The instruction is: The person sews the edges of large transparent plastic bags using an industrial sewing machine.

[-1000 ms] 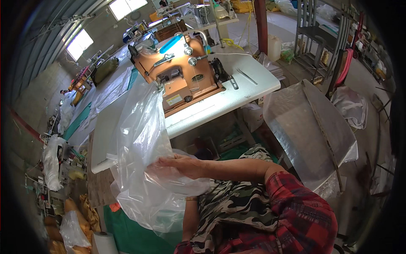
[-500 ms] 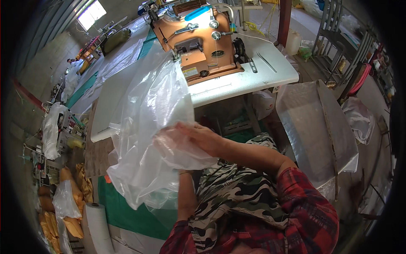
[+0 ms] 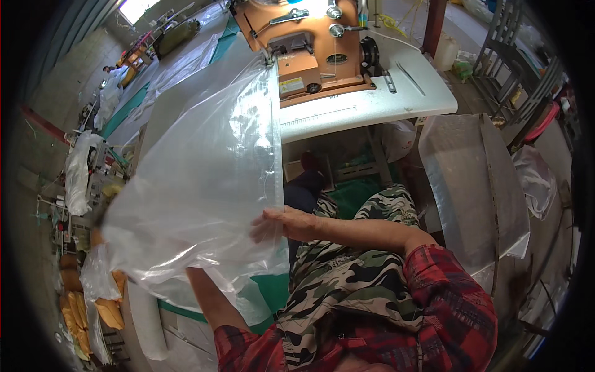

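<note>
A large translucent plastic sheet [image 3: 198,167] hangs from the needle area of an orange-brown sewing machine [image 3: 322,49] down toward my lap. It is spread wide and its right edge runs nearly straight. My right hand [image 3: 285,224] pinches that edge near its lower end, thumb showing and fingers partly behind the film. Lower left, my left forearm [image 3: 214,297] reaches up beneath the sheet. The film hides my left hand, so its fingers cannot be made out.
The white machine table [image 3: 372,111] carries small snips [image 3: 389,82] and tweezers [image 3: 411,79]. To the right stands a stack of plastic sheeting [image 3: 462,186]. A white roll [image 3: 147,322] and yellow-orange bags [image 3: 77,316] lie at lower left. A metal rack [image 3: 511,74] stands far right.
The bunched plastic has been opened out to the left. My left arm has swung left under it, and my right hand has moved down along the edge. The view has tilted downward.
</note>
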Action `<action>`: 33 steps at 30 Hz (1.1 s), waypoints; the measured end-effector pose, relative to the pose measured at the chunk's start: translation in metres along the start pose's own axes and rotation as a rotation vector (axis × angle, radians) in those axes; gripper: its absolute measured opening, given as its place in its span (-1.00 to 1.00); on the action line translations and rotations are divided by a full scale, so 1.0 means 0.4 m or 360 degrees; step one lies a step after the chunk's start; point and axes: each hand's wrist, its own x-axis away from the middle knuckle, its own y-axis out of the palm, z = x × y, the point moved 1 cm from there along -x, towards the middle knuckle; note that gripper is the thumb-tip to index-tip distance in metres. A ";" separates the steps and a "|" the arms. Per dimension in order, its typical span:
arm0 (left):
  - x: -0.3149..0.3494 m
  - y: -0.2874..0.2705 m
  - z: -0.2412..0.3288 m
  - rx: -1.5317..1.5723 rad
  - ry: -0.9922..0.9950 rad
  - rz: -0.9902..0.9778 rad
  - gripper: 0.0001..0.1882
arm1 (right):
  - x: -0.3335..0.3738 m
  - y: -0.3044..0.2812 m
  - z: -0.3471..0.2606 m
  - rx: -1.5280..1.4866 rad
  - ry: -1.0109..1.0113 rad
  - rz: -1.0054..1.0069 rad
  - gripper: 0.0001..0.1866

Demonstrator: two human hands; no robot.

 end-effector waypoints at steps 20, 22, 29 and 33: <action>0.253 -0.069 0.998 0.0379 -0.0276 -0.0728 -0.63 | 0.001 -0.115 0.046 0.1069 -0.0002 0.0798 -0.46; 0.150 -0.084 1.064 0.0562 -0.0046 -0.0507 -0.63 | 0.003 -0.122 0.060 0.1016 -0.0060 0.0821 -0.48; -0.165 0.049 1.091 -0.0056 0.0234 0.0375 -0.53 | 0.001 -0.097 0.095 0.1348 -0.0505 0.0804 -0.60; -0.237 0.095 1.047 -0.0148 -0.0073 0.0512 -0.53 | 0.005 -0.104 0.077 0.1227 -0.0166 0.0772 -0.65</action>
